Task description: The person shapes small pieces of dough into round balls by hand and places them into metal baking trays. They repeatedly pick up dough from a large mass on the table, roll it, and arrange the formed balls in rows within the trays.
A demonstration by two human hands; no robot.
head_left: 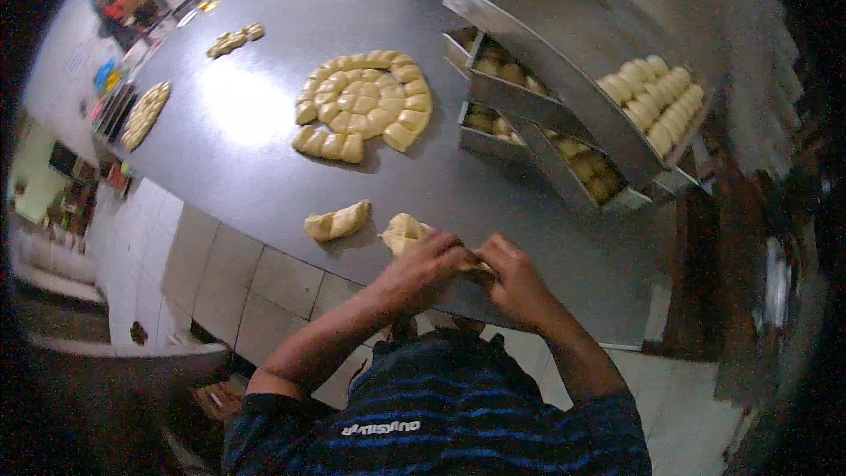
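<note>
At the table's near edge my left hand [428, 266] and my right hand [509, 271] are close together, both closed on a piece of dough [404, 231]. Its pale lump sticks out to the left of my left hand, and a thin part shows between the two hands. My fingers hide the rest of it. Just left of it lies a separate, elongated dough lump [338, 221]. Farther back, a round spiral of cut dough pieces [363, 101] rests on the metal table [247, 172].
A large metal tray [546, 44] with rows of dough balls [656, 101] is stacked at the right, over smaller pans [573, 163] holding more dough. Two more groups of cut dough, a far one [235, 40] and a left one [145, 115], lie on the table.
</note>
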